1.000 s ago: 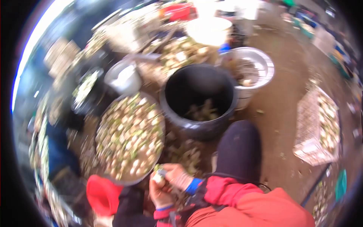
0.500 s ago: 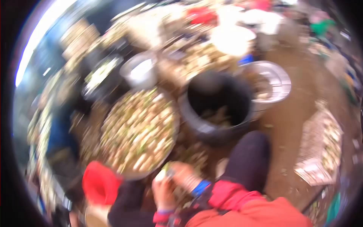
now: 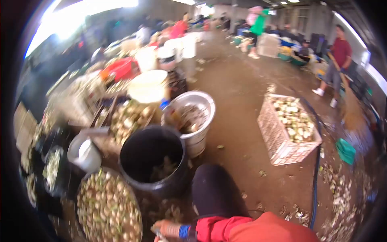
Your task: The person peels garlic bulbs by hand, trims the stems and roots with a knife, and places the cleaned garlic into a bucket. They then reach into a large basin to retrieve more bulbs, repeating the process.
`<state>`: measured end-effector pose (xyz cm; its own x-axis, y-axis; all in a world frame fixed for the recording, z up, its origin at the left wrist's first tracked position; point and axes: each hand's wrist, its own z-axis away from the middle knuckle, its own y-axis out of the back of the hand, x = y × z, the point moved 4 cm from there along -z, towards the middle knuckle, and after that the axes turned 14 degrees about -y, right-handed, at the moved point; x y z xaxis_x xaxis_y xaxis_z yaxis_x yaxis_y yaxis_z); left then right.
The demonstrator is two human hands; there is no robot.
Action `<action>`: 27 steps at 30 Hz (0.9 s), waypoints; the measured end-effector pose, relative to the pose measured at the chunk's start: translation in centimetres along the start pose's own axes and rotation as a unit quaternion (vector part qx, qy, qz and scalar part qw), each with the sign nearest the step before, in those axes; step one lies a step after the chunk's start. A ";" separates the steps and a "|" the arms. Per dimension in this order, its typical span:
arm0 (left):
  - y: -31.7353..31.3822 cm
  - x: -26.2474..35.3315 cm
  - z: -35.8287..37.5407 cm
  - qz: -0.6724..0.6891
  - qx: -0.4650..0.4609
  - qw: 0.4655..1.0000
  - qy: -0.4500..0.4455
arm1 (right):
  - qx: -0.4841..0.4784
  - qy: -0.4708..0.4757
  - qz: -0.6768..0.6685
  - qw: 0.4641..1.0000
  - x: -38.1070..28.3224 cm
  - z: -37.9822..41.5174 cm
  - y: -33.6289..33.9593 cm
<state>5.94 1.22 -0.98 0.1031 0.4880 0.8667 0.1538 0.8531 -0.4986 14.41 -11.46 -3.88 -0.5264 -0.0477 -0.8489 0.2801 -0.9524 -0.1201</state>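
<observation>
My right hand, with a blue band at the wrist, is at the bottom edge, fingers closed around something small and greyish that I cannot make out. My left hand is out of view below the frame. Just left of the right hand lies a wide round basin full of pale bulb-like vegetables with greenish bits. Above the hand stands a large black tub, with some pale scraps low inside it.
A white bucket holding scraps stands beyond the tub. To the right, a pink crate of pale vegetables sits on the wet brown floor beside a dark hose. A person holds a broom at far right.
My view has swung up and to the right, so the basin and tub sit further left. The left hand, earlier holding a pale green-white piece, has left the frame.
</observation>
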 end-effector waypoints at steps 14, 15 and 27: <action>0.5 2.3 1.2 0.154 0.236 0.954 -0.106 | -0.161 0.019 -0.088 0.983 -5.1 4.4 -3.0; 0.6 2.2 1.2 0.154 0.238 0.953 -0.104 | -0.146 0.041 -0.069 0.986 -5.3 4.5 -3.1; 4.2 0.9 1.8 0.025 0.377 0.919 -0.110 | -0.163 0.001 0.013 0.987 -4.2 3.9 -4.4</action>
<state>4.87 5.61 -2.24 -0.1226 0.4851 0.8658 -0.5797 0.6731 -0.4592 12.24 -8.23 2.19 -0.5137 -0.0695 -0.8552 0.5370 -0.8034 -0.2573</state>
